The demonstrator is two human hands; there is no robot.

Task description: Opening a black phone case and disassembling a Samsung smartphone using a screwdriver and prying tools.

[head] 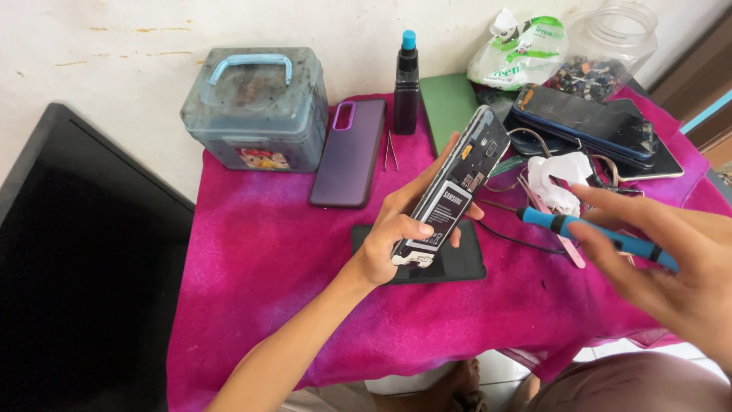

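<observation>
My left hand [396, 229] holds up an opened phone [455, 187], back cover off, with its battery and circuit board facing me. It hovers above a flat black back cover [461, 263] lying on the magenta cloth [259, 259]. My right hand [656, 267] is at the right, blurred, gripping a blue-handled screwdriver [587, 233] whose thin tip points left toward the phone without touching it.
At the back stand a grey-blue plastic box with a handle [255, 107], a purple phone case [349, 152], tweezers [390, 151], a dark bottle with a blue cap [406, 84], a green pad [450, 103], stacked phones [591, 122], a plastic bag [522, 49] and a jar [614, 38]. A black screen [84, 259] sits left.
</observation>
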